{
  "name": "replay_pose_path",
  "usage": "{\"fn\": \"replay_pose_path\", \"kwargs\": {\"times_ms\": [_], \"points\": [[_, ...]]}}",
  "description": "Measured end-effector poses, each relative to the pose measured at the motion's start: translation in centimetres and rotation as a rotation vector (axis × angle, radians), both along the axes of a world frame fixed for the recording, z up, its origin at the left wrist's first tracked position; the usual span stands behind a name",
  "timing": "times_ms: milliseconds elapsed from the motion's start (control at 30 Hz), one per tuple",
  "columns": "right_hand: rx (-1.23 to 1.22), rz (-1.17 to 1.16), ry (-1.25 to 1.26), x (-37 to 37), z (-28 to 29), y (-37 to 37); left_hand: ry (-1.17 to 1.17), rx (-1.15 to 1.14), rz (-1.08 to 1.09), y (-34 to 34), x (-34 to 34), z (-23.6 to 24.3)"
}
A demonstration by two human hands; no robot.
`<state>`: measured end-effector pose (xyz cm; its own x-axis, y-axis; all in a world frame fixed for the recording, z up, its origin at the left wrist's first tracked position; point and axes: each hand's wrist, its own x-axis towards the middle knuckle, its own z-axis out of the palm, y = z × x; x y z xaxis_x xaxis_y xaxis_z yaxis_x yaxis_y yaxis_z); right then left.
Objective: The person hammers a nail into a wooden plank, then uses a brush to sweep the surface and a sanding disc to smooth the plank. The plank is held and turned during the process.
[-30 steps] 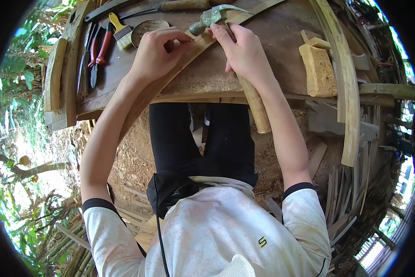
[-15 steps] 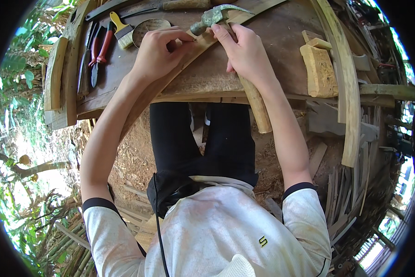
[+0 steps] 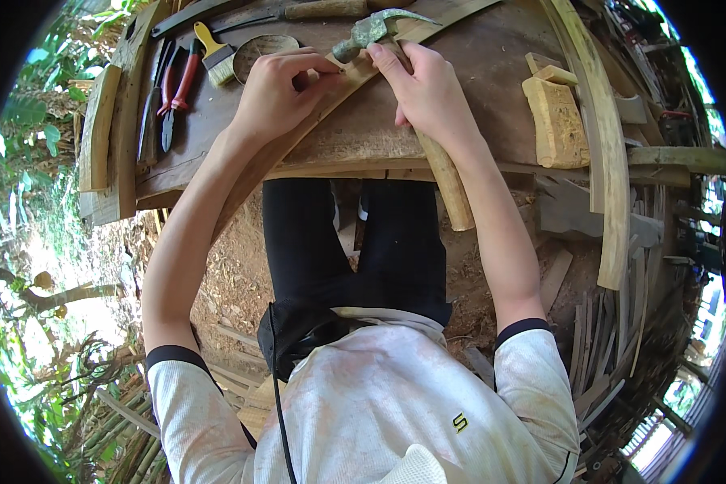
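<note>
My right hand (image 3: 429, 87) is wrapped round the wooden handle of a claw hammer (image 3: 371, 34). The hammer's worn metal head lies just beyond my thumb, its claw pointing right, and the handle's end (image 3: 451, 198) sticks out toward me past the table edge. Close to the left of the hammer head, my left hand (image 3: 284, 90) is closed in a pinch above a long wooden strip (image 3: 353, 87). Something tiny and dark shows at those fingertips, too small to name. The strip runs diagonally across the wooden table (image 3: 492, 121), under both hands.
Red-handled pliers (image 3: 177, 97), a yellow-handled paintbrush (image 3: 215, 55) and a round shallow dish (image 3: 258, 50) lie on the left. A wooden-handled tool (image 3: 322, 10) lies at the back. At right are a carved wood block (image 3: 555, 121) and long curved boards (image 3: 609, 145) overhanging the edge.
Both hands and the hammer stay almost where they were. The whole view has shifted very slightly.
</note>
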<state>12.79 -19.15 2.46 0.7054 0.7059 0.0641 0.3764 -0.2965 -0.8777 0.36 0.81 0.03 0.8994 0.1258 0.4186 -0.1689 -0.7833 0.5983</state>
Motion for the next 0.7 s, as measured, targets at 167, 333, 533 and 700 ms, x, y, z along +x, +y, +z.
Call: {"fn": "replay_pose_path", "kwargs": {"times_ms": [167, 333, 533, 700], "points": [[0.000, -0.003, -0.008, -0.1, 0.2, 0.0, -0.003, 0.024, -0.001, 0.1, 0.0, 0.0], [0.007, 0.010, -0.001, -0.1, 0.2, -0.1, -0.011, 0.021, -0.005, -0.1, 0.0, 0.0], [0.129, 0.027, -0.093, 0.0, 0.8, -0.7, -0.005, 0.005, 0.005, -0.2, 0.1, -0.1], [0.096, 0.053, -0.333, -0.8, 2.0, -2.2, -0.005, 0.005, 0.016, -0.1, 0.1, -0.3]]}}
